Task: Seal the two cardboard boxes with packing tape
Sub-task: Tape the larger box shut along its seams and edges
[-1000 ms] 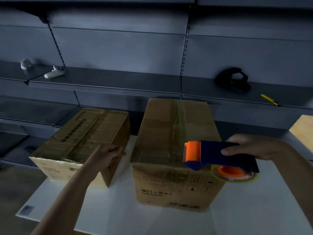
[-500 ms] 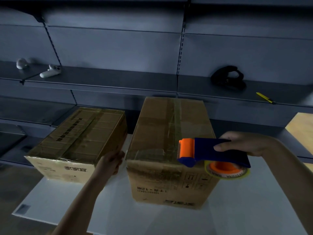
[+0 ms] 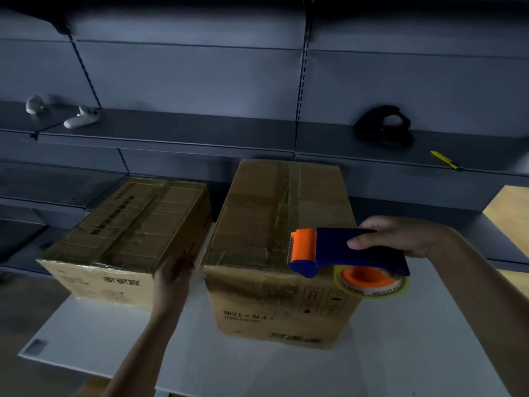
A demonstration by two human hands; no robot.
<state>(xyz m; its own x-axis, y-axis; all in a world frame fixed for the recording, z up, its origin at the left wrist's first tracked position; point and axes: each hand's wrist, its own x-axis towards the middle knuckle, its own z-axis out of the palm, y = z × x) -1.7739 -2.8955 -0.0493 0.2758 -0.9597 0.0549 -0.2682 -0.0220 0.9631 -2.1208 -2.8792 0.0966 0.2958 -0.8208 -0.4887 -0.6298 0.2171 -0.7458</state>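
Two closed cardboard boxes stand on a white table (image 3: 120, 333). The lower left box (image 3: 126, 224) has tape along its top seam. The taller right box (image 3: 282, 213) shows shiny tape down its middle. My right hand (image 3: 400, 239) grips a blue and orange tape dispenser (image 3: 340, 250) with a roll of clear tape, held over the right box's near right corner. My left hand (image 3: 174, 273) lies with straight fingers against the left box's near right side, in the gap between the boxes.
Grey metal shelves (image 3: 183, 133) run behind the table. On them lie two white controllers (image 3: 81, 118), a black strap-like object (image 3: 383, 128) and a yellow utility knife (image 3: 445, 160). A wooden surface (image 3: 512, 210) shows at the right edge.
My left hand slid down from the left box's top corner to its right side. The dispenser in my right hand shifted slightly left with the view.
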